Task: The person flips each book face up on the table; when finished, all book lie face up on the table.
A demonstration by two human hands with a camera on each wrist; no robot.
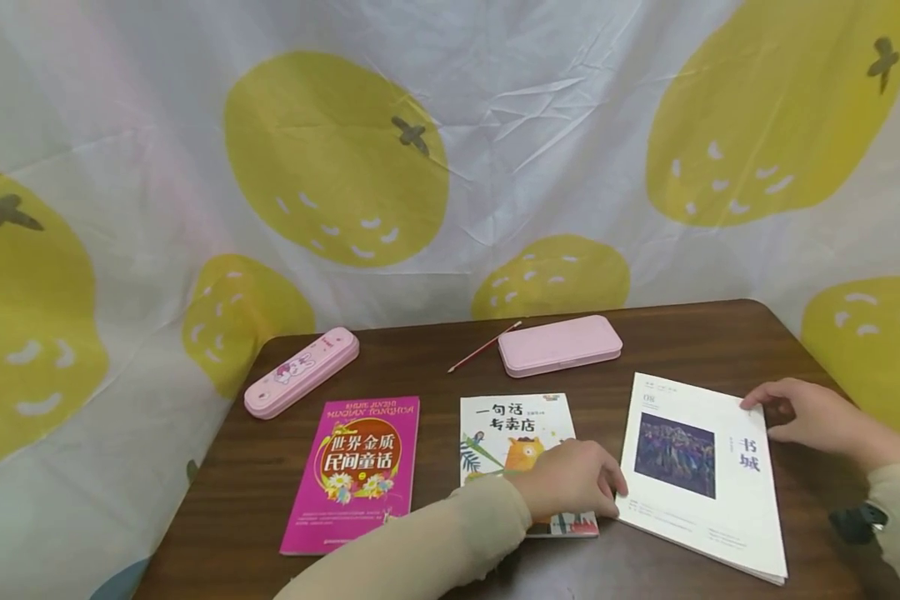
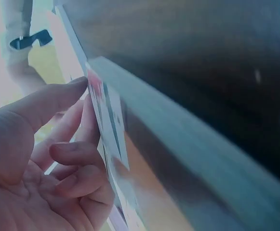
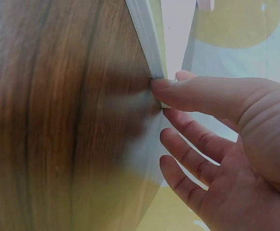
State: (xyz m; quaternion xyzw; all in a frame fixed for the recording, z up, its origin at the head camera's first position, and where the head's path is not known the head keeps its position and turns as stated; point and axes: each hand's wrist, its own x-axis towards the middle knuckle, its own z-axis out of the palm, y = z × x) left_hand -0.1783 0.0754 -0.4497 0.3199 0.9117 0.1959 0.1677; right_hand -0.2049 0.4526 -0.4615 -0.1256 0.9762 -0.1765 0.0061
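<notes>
— Magazine point(image 1: 701, 471): where does it lie?

— On the right of the table point(image 1: 720, 333), near the front edge, flat and turned a little so its near right corner points toward the person. White cover, a dark picture in the middle.

— Who has hold of it?

— Both hands. The right hand point(image 1: 810, 417) is at its far right corner; in the right wrist view the thumb point(image 3: 178, 91) presses the corner of the page block and the other fingers point(image 3: 188, 144) are spread and only loosely bent beneath. The left hand point(image 1: 570, 479) sits at its near left edge, where the magazine meets the picture book point(image 1: 513, 433).

— And the left fingers, are they clamped?

— Curled, yes. The left wrist view shows the fingertips point(image 2: 77, 151) bent against the edges of thin pages, thumb point(image 2: 48, 101) stretched along the top. Which of the two the pages belong to, I cannot tell; the view is blurred and very close.

— What else is on the table?

— A pink book point(image 1: 356, 471) lies left of the picture book, a little apart. Farther back, a pink pencil case point(image 1: 302, 371) with a rabbit lies at the far left, slanted. A flat pink box point(image 1: 560, 344) lies at the far middle, with a thin red pencil point(image 1: 483, 347) just beside its left end. A cloth point(image 1: 450, 150) printed with yellow fruit hangs behind.
</notes>
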